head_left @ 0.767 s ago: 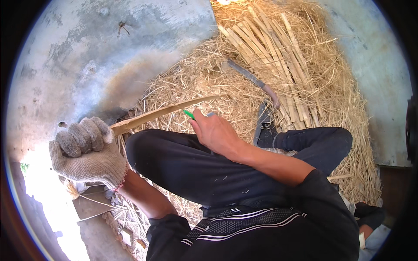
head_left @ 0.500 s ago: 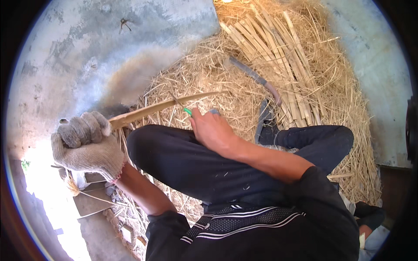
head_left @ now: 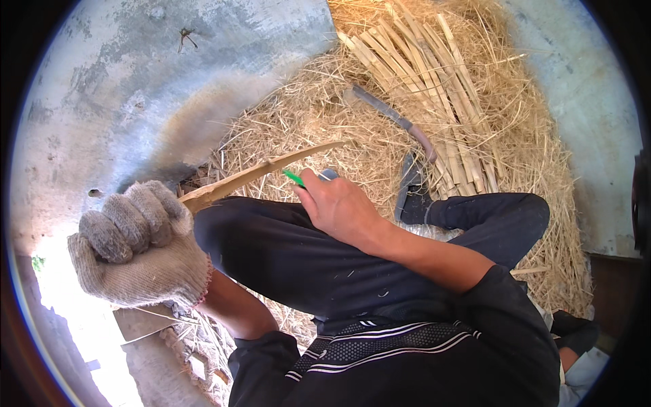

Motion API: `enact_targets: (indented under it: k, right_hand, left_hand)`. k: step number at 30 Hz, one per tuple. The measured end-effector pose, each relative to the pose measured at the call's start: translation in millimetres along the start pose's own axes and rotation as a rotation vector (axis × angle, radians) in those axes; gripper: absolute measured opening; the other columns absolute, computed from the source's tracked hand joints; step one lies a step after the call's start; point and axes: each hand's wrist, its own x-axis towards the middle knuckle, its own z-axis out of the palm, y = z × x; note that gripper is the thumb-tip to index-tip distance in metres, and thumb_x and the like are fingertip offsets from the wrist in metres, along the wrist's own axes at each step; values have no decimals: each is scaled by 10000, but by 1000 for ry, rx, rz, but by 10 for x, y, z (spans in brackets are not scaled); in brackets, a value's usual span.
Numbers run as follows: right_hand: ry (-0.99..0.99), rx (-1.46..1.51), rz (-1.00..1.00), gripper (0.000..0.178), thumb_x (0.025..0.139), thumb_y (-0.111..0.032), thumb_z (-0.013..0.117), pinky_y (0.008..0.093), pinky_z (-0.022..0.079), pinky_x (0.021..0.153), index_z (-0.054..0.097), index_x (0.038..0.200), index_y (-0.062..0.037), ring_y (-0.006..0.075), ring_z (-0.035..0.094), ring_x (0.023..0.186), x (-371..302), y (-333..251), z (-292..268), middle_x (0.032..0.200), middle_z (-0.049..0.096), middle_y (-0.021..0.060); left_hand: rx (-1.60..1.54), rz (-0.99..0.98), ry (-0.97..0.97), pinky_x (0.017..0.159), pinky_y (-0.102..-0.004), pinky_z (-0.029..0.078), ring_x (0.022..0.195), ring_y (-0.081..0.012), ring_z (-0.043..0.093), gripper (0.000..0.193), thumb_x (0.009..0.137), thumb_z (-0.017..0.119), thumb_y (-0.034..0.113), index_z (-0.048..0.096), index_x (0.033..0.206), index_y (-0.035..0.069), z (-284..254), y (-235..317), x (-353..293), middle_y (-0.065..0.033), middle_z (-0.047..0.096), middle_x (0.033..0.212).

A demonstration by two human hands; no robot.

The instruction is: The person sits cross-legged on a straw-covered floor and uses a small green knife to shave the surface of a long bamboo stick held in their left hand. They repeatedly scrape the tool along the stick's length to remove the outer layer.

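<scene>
Nearest, below the pale strip (head_left: 254,173), a black shirt (head_left: 434,373) w/ white piping & a mesh-look band is worn, plus dark trousers (head_left: 291,261), dotted w/ pale flecks. At the strip's L end, the left hand (head_left: 132,244) is covered by a coarse-knit glove, grey-beige & grubby, & is closed in a fist round that end. Just below the strip's middle, a green-handled tool (head_left: 293,178), slim & smooth, is gripped in the right hand (head_left: 342,210), bare, fingers curled; whether the strip is touched by its tip can't be told. The strip itself is held aslant above the L knee, long, flat, slightly curved, tapered to its R end.

Under & beyond the strip, the ground is covered by loose straw (head_left: 312,115), dry, tangled, golden. R of the strip, a dark shoe (head_left: 412,197) is seen. Up-R of the strip, a curved tool (head_left: 400,121) w/ dark blade & brown handle is laid by a fanned pile of split strips (head_left: 434,102), straight-edged, approx. parallel. The space is bounded by blotchy grey-blue panels: one (head_left: 203,61) up-L of the strip, brown-stained, another (head_left: 576,102) far R of it.
</scene>
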Motion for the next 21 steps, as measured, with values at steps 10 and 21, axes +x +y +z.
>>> enact_targets:
  k: [10, 21]
  right_hand:
    - [24, 28, 82, 270, 979, -261, 496, 554, 492, 567, 522, 1040, 0, 471, 604, 579, 78, 324, 100, 607, 593, 250]
    - [68, -51, 120, 275, 984, -272, 505, 550, 491, 573, 516, 1023, 0, 479, 612, 613, 134, 805, 311, 632, 603, 260]
  left_hand:
    - [-93, 37, -113, 296, -272, 226, 345, -103, 172, 409, 903, 379, 262, 282, 513, 187, 41, -24, -2, 25, 221, 428]
    - [-78, 49, -90, 296, -267, 225, 341, -103, 180, 419, 911, 387, 281, 285, 515, 189, 127, -75, -8, 20, 229, 422]
